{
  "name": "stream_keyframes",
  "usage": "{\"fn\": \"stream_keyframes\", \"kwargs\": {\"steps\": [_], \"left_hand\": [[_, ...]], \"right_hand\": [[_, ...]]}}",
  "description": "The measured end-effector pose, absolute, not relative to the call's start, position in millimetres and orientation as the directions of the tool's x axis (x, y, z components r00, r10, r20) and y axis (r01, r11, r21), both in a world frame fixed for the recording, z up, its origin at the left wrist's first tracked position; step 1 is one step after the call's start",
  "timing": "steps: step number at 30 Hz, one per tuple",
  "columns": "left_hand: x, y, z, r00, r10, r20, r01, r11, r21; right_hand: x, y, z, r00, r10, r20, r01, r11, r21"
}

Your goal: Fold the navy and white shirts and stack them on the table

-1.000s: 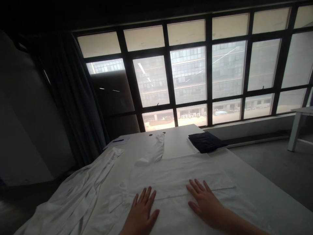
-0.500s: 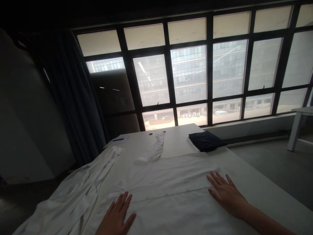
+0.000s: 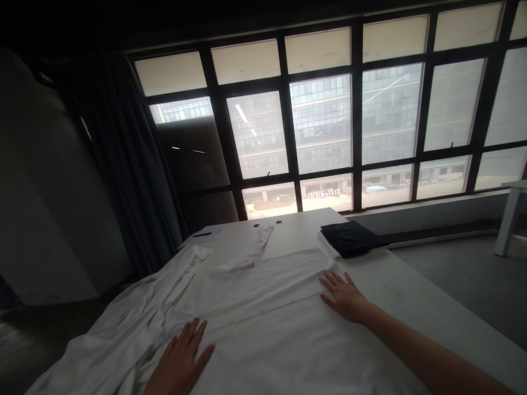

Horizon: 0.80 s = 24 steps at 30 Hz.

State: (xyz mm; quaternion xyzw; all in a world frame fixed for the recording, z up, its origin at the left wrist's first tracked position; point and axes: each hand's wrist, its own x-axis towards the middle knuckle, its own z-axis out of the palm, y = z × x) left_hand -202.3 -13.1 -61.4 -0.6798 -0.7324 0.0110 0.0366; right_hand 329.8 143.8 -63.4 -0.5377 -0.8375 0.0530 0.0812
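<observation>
A white shirt [image 3: 263,351] is spread on the white table, its front seam running across between my hands. One sleeve [image 3: 247,255] stretches toward the far side. My left hand [image 3: 181,351] lies on the shirt's left part, fingers extended and palm down. On the shirt's right end rests my right hand [image 3: 343,296], flat with fingers spread. Beneath the cloth around both hands are soft wrinkles. Neither hand has its fingers closed round the fabric.
Crumpled white cloth [image 3: 119,329] covers the table's left side and hangs over its edge. Folded dark clothing [image 3: 352,238] sits on white fabric at the far right. A blue pen [image 3: 202,235] lies on paper at the far left. Another table [image 3: 508,219] stands to the right.
My right hand has moved left and farther away, and the shirt's right end has shifted with it. My left hand has slid slightly left. The sleeve lies a little flatter.
</observation>
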Motion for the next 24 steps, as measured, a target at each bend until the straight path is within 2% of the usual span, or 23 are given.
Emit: {"fn": "stream_keyframes", "kwargs": {"steps": [6,11,16,20,24], "left_hand": [[-192.1,39.8,-50.4,-0.065,0.995,0.082,0.997,0.068,-0.031],[-185.8,69.0,-43.9,-0.034,0.989,0.147,0.999,0.037,-0.018],[-181.1,65.4,-37.0,0.039,0.976,0.212,0.999,-0.038,-0.009],[-165.1,51.0,-26.9,0.111,0.99,0.084,0.994,-0.112,0.017],[-110.5,35.6,-20.3,0.193,0.978,-0.076,0.977,-0.184,0.111]], "right_hand": [[320.8,188.8,-51.4,-0.362,0.923,0.131,0.922,0.375,-0.096],[299.9,198.7,-50.5,-0.234,0.948,0.218,0.964,0.255,-0.076],[294.4,189.3,-58.8,-0.155,0.976,0.15,0.98,0.171,-0.098],[308.8,182.1,-50.3,-0.19,0.981,0.047,0.975,0.194,-0.105],[287.8,158.3,-35.6,-0.194,0.981,0.012,0.978,0.194,-0.082]]}}
